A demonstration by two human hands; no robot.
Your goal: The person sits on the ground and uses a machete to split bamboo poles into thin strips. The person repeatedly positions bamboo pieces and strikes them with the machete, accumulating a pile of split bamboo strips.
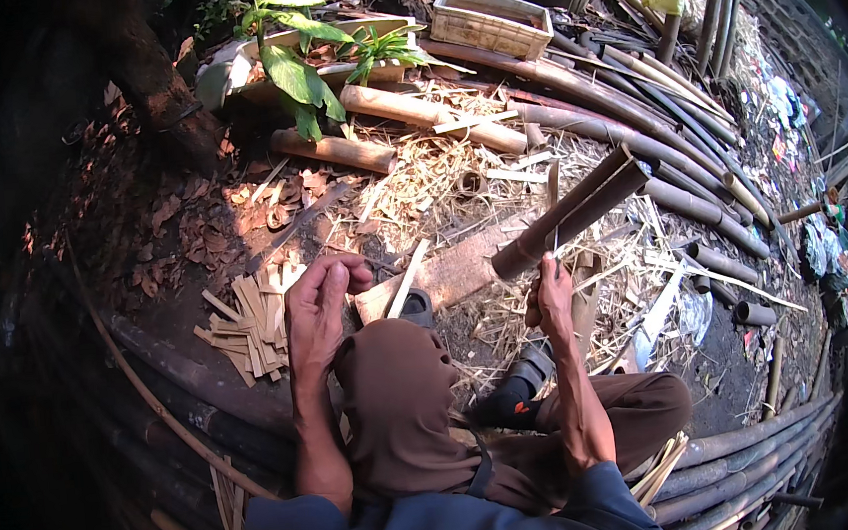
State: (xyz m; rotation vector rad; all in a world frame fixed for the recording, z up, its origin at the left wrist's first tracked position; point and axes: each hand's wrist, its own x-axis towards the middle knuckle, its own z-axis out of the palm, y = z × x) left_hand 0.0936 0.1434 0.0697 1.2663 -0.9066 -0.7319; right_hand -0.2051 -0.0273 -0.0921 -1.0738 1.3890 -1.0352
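My right hand (552, 295) is closed round the handle of a knife (553, 183), whose blade stands up against a dark bamboo tube (594, 204). A pale split line runs along the tube, which leans up to the right, its lower end by a wooden board (454, 263). My left hand (319, 298) is raised left of the board with its fingers curled together, and nothing shows in it. Close to its right, a pale bamboo strip (408, 278) lies slanted on the board. A pile of short flat bamboo slats (249, 324) lies on the ground to its left.
My bent knee (394, 387) rises between my arms. Shavings (427, 170) and cut bamboo lengths (432, 115) lie beyond the board. Long bamboo poles (674, 151) curve along the right, with more poles (748, 459) at lower right. A plastic crate (490, 23) and a tree trunk (167, 96) stand farther off.
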